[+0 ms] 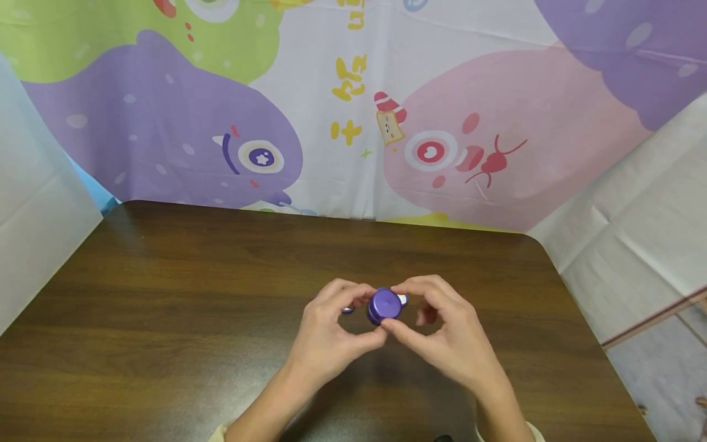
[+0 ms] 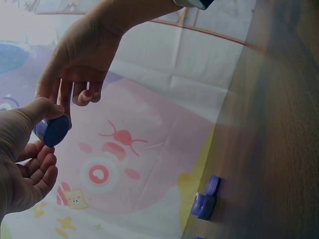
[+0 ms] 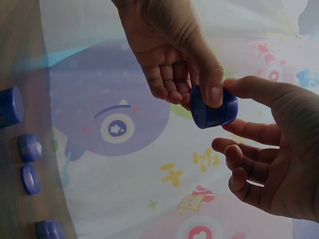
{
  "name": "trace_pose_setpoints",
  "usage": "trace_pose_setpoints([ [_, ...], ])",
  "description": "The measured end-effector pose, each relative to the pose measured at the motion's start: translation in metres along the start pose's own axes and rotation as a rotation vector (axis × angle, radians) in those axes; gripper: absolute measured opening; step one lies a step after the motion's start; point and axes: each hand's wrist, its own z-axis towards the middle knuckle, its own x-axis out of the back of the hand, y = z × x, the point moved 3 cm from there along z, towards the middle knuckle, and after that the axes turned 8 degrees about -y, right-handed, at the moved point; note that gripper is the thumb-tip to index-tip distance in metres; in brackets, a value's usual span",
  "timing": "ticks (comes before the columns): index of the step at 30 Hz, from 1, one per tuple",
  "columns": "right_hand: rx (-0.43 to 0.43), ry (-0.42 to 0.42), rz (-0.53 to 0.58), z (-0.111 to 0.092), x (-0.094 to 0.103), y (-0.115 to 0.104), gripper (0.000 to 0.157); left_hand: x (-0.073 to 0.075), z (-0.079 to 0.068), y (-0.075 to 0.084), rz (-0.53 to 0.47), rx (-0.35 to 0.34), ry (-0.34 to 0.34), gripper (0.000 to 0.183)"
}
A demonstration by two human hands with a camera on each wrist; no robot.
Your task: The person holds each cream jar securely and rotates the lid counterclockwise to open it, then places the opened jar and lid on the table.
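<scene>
A small round purple container (image 1: 385, 306) with a flat top is held above the table between both hands. Its side shows a seam in the right wrist view, where the container (image 3: 202, 113) looks like two short parts joined. The left hand (image 1: 326, 328) pinches it from the left between thumb and fingers. From the right, the right hand (image 1: 450, 331) grips it with thumb and index finger, and its other fingers are curled loosely clear of it. What is inside the container is hidden.
Several purple pieces stand on the brown wooden table (image 1: 166, 319) behind the hands: a larger cup-like piece (image 3: 10, 107), a small jar-like piece (image 3: 30, 148), a ring-like piece (image 3: 31, 179) and another round piece (image 3: 49, 230). A cartoon-printed cloth (image 1: 331, 166) hangs along the back edge.
</scene>
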Motion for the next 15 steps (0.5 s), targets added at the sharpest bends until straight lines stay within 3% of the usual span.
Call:
trace_pose_setpoints([
  [5,0.019,-0.028,0.009,0.0002,-0.0004,-0.0012,0.041,0.0006,-0.0001,0.0008,-0.003,0.012,0.000,0.035],
  [9,0.004,-0.005,0.024,0.0000,0.0017,-0.0017,0.044,0.0010,-0.0004,0.0012,-0.003,0.008,0.000,0.036],
  [15,-0.005,0.006,0.021,0.0001,0.0016,-0.0001,0.039,0.0012,-0.0004,0.0006,-0.006,0.018,-0.002,0.036],
])
